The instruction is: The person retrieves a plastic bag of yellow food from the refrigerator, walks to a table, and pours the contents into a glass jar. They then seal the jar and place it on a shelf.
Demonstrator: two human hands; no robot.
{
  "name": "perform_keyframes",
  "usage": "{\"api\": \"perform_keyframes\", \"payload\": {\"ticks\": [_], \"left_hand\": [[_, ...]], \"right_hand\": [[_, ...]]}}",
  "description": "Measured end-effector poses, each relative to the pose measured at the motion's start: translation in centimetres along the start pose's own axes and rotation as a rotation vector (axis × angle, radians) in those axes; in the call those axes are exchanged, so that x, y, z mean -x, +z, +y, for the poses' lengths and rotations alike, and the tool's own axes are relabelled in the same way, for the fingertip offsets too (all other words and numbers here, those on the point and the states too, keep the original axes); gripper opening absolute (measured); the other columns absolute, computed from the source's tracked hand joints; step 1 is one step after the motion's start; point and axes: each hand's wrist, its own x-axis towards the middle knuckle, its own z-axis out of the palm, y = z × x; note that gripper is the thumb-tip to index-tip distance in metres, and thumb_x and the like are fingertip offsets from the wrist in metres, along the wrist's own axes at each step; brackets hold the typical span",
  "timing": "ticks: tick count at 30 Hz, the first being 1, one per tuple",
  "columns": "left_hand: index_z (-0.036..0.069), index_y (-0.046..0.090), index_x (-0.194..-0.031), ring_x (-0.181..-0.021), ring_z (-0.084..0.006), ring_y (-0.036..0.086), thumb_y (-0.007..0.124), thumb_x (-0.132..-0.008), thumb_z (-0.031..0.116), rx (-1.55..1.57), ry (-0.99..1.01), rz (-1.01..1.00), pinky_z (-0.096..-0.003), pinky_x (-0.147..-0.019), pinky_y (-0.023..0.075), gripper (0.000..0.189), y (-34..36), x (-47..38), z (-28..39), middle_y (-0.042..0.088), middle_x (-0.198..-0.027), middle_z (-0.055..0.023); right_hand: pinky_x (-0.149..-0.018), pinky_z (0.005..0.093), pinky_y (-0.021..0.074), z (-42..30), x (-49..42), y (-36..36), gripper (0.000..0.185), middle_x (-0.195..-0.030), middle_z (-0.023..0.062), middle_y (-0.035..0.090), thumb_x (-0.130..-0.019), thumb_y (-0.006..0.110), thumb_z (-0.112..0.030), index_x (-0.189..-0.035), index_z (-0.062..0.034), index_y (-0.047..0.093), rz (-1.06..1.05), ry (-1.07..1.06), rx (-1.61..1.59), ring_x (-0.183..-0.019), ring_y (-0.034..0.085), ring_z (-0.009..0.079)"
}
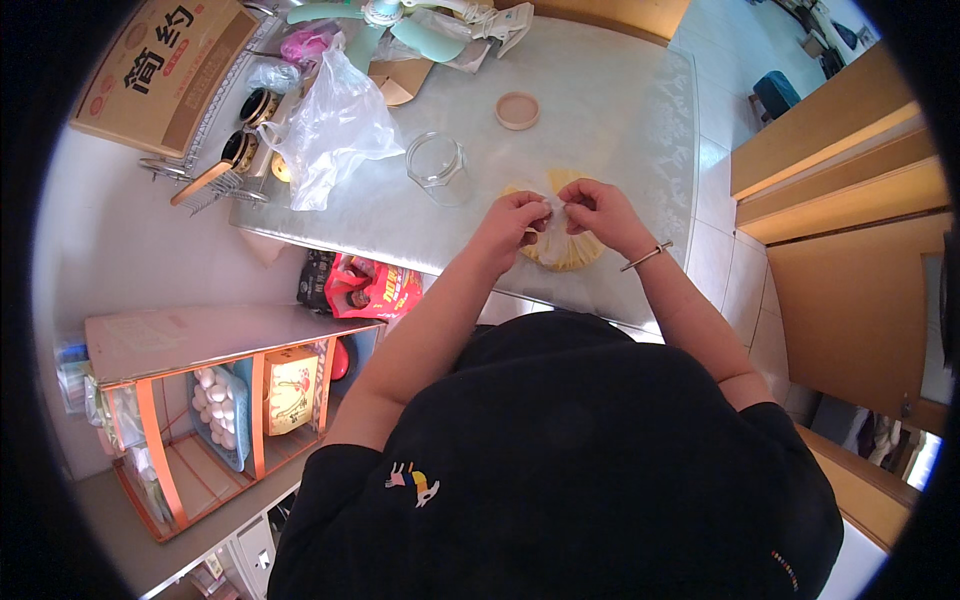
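Note:
A round yellow bundle [564, 253] lies on the table with thin, translucent wrapping gathered at its middle. My left hand [514, 223] pinches the wrapping from the left, thumb against fingers. From the right, my right hand [600, 214] pinches the same wrapping, its fingertips close to those of the left; a metal bangle circles that wrist. Both hands partly cover the bundle, and what is inside cannot be made out. To the left stands an open, clear glass jar [437, 169]. A round, pinkish-brown lid [517, 110] rests on the table beyond the bundle.
A white plastic bag [330, 135] and a mint-green fan [382, 15] occupy the table's far left. Against the wall, a wire rack [225, 180] sits near a cardboard box [165, 75]. An orange-framed shelf [259, 420] with eggs [217, 405] stands lower left. Wooden doors [862, 300] are at right.

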Motion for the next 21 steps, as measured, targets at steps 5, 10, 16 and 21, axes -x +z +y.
{"api": "perform_keyframes", "payload": {"ticks": [5, 10, 16, 21], "left_hand": [[0.005, 0.063, -0.091, -0.069, -0.0086, 0.053, 0.066, -0.079, 0.015, -0.283, 0.085, 0.062, -0.0240, -0.059, 0.0401, 0.016, 0.4, 0.4, 0.7, 0.059, -0.079, -0.0002], [0.003, 0.062, -0.090, -0.066, -0.0107, 0.052, 0.067, -0.077, 0.015, -0.398, 0.228, 0.221, -0.0276, -0.057, 0.0421, 0.018, 0.6, -1.5, -1.0, 0.058, -0.077, -0.0007], [0.001, 0.062, -0.094, -0.069, -0.0208, 0.063, 0.065, -0.077, 0.014, -0.957, 0.457, 0.345, -0.0336, -0.062, 0.0495, 0.022, 2.2, -0.9, 0.2, 0.066, -0.076, -0.0091], [0.001, 0.062, -0.096, -0.076, -0.0203, 0.066, 0.065, -0.076, 0.011, -0.802, 0.413, 0.303, -0.0334, -0.069, 0.0529, 0.022, 2.0, -1.6, -0.3, 0.069, -0.085, -0.0104]], "right_hand": [[-0.056, 0.0272, 0.0530, -0.3, 0.1, 0.1, 0.015, -0.075, 0.0072, 0.063, -0.085, 0.057, -0.003, -0.098, 0.0043, 0.059, 0.017, -0.024, 0.131, -0.063, 0.062, 0.0124], [-0.053, 0.0275, 0.0521, -1.3, 0.4, 1.5, 0.012, -0.074, 0.0081, 0.063, -0.086, 0.059, -0.004, -0.094, 0.0040, 0.056, 0.075, -0.015, 0.102, -0.060, 0.064, 0.0134], [-0.056, 0.0290, 0.0562, -0.6, -0.1, 1.1, 0.011, -0.075, 0.0095, 0.062, -0.087, 0.058, -0.004, -0.086, 0.0020, 0.049, 0.109, 0.045, 0.008, -0.060, 0.066, 0.0168], [-0.061, 0.0314, 0.0596, -0.3, 0.2, 1.1, 0.009, -0.079, 0.0098, 0.062, -0.088, 0.056, -0.006, -0.090, 0.0015, 0.051, 0.138, 0.123, -0.199, -0.066, 0.068, 0.0188]]}}
